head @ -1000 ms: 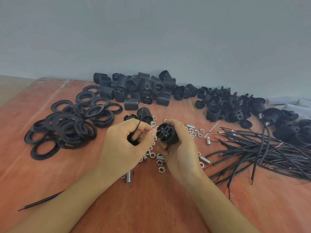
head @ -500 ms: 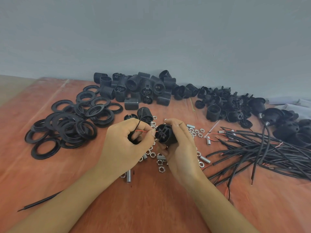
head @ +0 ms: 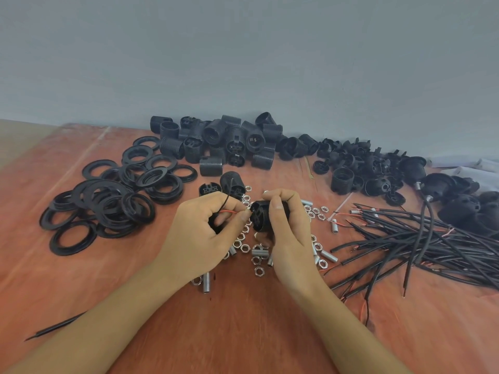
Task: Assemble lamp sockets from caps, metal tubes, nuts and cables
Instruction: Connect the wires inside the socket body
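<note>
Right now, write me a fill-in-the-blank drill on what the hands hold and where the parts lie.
The left hand pinches a thin ___ wire.
The right hand grips a ___ socket body.
The pile of flat rings lies on the person's ___ side.
The bundle of cables lies on the person's ___ side.
Missing words: red, black, left, right.

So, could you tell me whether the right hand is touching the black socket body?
Touching: in the head view the right hand grips the socket body, fingers curled over it.
</note>
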Demonstrator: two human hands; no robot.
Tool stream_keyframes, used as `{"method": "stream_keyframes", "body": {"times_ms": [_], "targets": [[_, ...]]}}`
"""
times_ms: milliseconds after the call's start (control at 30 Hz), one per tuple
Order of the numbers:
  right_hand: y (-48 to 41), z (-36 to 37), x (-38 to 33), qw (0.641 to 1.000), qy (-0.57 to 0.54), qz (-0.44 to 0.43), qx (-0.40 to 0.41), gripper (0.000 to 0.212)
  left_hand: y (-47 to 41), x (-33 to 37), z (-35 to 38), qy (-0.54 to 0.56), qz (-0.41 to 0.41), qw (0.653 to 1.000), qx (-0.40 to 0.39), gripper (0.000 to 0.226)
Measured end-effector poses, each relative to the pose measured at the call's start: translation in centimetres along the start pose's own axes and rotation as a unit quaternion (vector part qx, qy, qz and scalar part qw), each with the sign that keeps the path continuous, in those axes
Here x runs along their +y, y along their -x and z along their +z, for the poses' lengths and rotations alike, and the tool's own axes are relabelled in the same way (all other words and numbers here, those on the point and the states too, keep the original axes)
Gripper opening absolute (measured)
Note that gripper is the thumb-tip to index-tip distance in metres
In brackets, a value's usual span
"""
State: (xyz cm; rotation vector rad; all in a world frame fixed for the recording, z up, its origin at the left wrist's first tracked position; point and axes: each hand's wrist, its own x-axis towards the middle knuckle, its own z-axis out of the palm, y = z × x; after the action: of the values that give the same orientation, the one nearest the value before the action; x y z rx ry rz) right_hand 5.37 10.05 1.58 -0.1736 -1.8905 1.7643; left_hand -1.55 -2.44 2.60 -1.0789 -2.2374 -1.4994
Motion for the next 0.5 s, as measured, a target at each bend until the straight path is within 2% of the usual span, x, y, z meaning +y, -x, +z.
{"method": "stream_keyframes", "body": {"times_ms": [500], "targets": [[-0.22,-0.58,-0.26,0.998,0.036,-0.037,-0.028,0.018,0.52,-0.09,0.55,-0.009,0.032,0.999,0.001,0.004]]}}
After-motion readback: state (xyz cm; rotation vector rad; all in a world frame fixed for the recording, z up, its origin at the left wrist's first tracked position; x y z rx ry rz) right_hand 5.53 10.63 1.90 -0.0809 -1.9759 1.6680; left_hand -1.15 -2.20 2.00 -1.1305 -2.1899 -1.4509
